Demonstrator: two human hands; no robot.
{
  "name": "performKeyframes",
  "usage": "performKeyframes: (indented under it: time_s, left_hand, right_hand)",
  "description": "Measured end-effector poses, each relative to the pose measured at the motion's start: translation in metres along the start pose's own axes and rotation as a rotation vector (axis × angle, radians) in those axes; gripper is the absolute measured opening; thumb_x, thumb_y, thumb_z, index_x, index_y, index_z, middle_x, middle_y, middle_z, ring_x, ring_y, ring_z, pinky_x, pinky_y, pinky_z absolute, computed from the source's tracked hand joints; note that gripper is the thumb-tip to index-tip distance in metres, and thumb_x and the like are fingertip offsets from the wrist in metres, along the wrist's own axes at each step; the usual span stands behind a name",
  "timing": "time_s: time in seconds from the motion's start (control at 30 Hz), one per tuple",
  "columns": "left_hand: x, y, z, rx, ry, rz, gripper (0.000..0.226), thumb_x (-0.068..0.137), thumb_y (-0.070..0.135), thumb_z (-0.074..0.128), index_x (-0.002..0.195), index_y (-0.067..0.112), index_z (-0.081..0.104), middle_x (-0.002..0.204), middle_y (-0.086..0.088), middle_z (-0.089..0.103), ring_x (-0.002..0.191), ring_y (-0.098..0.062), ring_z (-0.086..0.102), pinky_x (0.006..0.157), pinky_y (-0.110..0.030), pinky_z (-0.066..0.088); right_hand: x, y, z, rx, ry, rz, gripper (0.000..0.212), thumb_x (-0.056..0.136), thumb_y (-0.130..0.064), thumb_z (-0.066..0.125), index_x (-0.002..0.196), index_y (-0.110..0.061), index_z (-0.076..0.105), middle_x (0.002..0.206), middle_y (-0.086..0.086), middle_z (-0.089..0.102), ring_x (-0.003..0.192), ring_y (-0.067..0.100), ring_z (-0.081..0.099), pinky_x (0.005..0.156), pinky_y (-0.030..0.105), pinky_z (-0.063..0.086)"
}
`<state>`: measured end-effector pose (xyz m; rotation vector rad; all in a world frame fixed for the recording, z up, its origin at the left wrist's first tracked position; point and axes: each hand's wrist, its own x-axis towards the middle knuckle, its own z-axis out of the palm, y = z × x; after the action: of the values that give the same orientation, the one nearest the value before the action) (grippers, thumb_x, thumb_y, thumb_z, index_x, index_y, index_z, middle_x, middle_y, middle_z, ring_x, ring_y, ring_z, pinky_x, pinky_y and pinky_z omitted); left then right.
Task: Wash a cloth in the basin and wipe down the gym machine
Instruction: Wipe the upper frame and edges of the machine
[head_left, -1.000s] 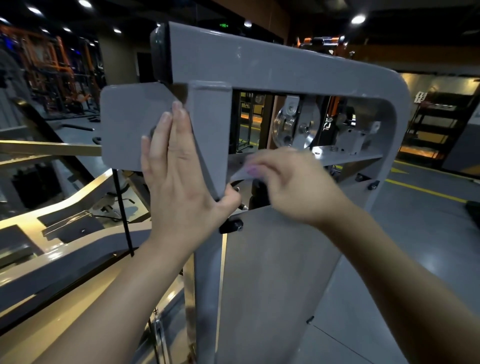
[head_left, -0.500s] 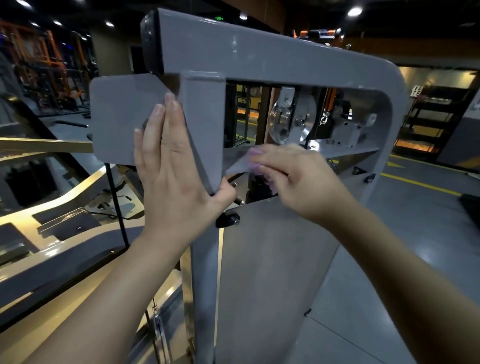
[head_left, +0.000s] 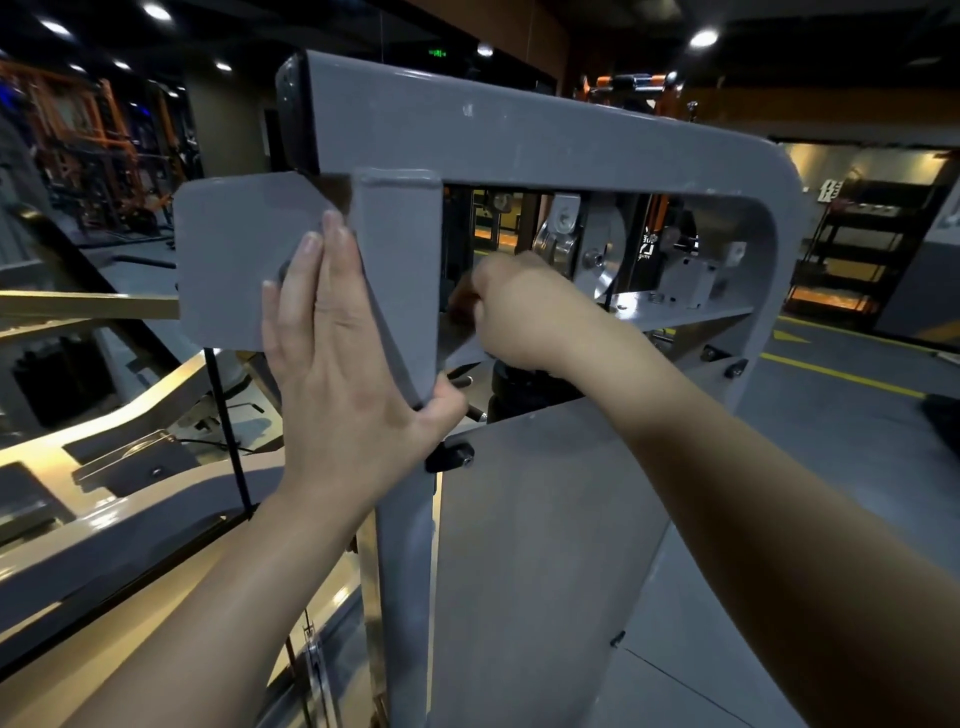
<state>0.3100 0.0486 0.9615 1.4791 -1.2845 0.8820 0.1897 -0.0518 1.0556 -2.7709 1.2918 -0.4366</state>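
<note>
Since the earlier frames, right hand (head_left: 524, 312) has travelled up and leftward into the frame opening, now sitting closer to the grey upright post (head_left: 400, 280), its fingers curled and tucked behind the post's edge. The pale cloth seen under those fingers before is no longer discernible; whether the hand is pinching it cannot be told, as the fingertips are blurred and partly hidden. Left hand (head_left: 337, 364) has kept its station: fingers straight and pressed together, flat against the grey side plate (head_left: 234, 260), thumb hooked under the lower edge of the post where it tapers.

Gym machine (head_left: 519, 140) stands directly ahead, a grey frame with a rounded right corner. The right hand lies inside its window, above the horizontal shelf (head_left: 675, 312) and just left of the metal pulley (head_left: 566, 234). Below the wrist a black cylindrical part (head_left: 519, 387) shows, and a flat grey panel (head_left: 545, 545) closes the lower frame. A black knob (head_left: 452, 456) sits at the panel's upper left corner, just beside the left wrist.

Floor to the right carries yellow lines (head_left: 841, 376).
</note>
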Motion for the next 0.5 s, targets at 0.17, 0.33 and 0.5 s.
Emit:
performKeyframes:
  time_s: [0.17,0.33,0.5]
  left_hand:
    - [0.0,0.001,0.0,-0.003,0.005,0.0,0.119,0.068,0.03,0.081,0.158,-0.005,0.011,0.164,-0.02,0.021,0.154,-0.026,0.011,0.126,-0.056,0.011]
    - [0.0,0.001,0.001,0.008,0.029,0.003,0.116,0.069,0.032,0.079,0.157,-0.007,0.013,0.162,-0.021,0.022,0.153,-0.028,0.013,0.127,-0.052,0.008]
    - [0.0,0.002,-0.002,-0.001,0.013,0.006,0.117,0.07,0.031,0.079,0.158,-0.006,0.012,0.163,-0.019,0.021,0.154,-0.026,0.012,0.128,-0.05,0.006]
  right_hand:
    - [-0.015,0.005,-0.001,0.151,0.019,-0.193,0.022,0.099,-0.012,0.054,0.081,-0.023,0.06,0.075,0.001,0.058,0.058,0.012,0.052,0.053,0.026,0.038]
    - [-0.014,0.02,-0.011,0.069,0.012,-0.104,0.019,0.105,-0.032,0.056,0.095,-0.038,0.071,0.083,-0.007,0.063,0.071,0.013,0.065,0.061,0.025,0.047]
    - [-0.011,-0.005,0.005,0.144,0.062,-0.155,0.02,0.098,-0.015,0.051,0.103,-0.019,0.07,0.09,0.005,0.065,0.067,0.02,0.058,0.054,0.025,0.04]
